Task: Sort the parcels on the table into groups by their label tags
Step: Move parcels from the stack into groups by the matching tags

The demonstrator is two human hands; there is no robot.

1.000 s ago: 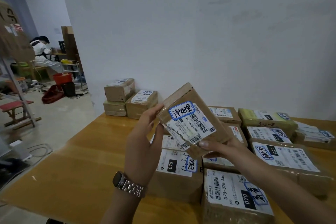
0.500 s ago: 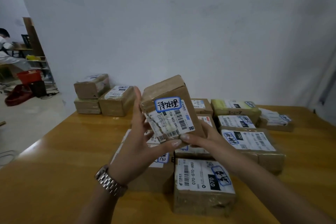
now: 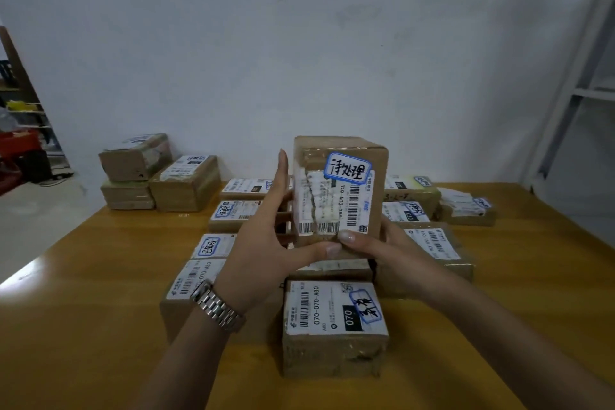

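While both hands hold the cardboard parcel (image 3: 339,193) upright above the cluster of boxes in the middle of the wooden table (image 3: 100,276), its shipping label faces the person and the blue-bordered handwritten tag (image 3: 347,168) at the top of that face is easy to read. The left hand (image 3: 263,243) cups the left side, fingers straight up along the edge and thumb pressed under the lower front. The right hand (image 3: 382,250) supports the bottom right, thumb laid across the lower edge of the label; its other fingers are hidden behind the box, so I can only judge that they brace the back.

The step in hand looks like reading the tag and choosing a group. To do it well, I would keep the box square to the eyes, with the thumbs low, clear of the tag. Then I would match the handwriting against tags on the lying parcels, such as the near parcel marked 070 (image 3: 334,326) directly below the hands, or the three stacked boxes (image 3: 156,176) at the table's far left corner. From where I stand the held tag's writing looks different from the near parcel's. Setting it down tag-up, apart from unsorted boxes, would keep the groups readable.
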